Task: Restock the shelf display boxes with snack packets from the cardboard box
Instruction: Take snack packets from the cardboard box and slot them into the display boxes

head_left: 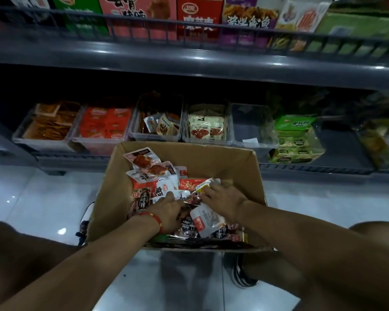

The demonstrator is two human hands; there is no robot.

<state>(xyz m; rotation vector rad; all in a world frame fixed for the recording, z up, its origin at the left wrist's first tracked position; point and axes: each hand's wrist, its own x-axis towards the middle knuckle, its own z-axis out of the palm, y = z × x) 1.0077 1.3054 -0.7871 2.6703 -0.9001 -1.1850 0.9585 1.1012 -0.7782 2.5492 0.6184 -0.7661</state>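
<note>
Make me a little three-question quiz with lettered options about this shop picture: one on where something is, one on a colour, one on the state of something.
1. Where are the person's left hand and right hand?
A. On the upper shelf
B. Inside the open brown cardboard box
C. In a clear bin

2. What colour is the thin cord bracelet on the left wrist?
A. Red
B. Blue
C. White

3. What is the state of the clear plastic bin second from the right in the lower shelf's row?
A. Piled high with orange packets
B. Covered by a lid
C. Nearly empty

Answers:
1. B, both hands rest among the loose snack packets in the box.
2. A, a red band circles the wrist.
3. C, its bare floor shows, with only a small pale slip near the front.
</note>
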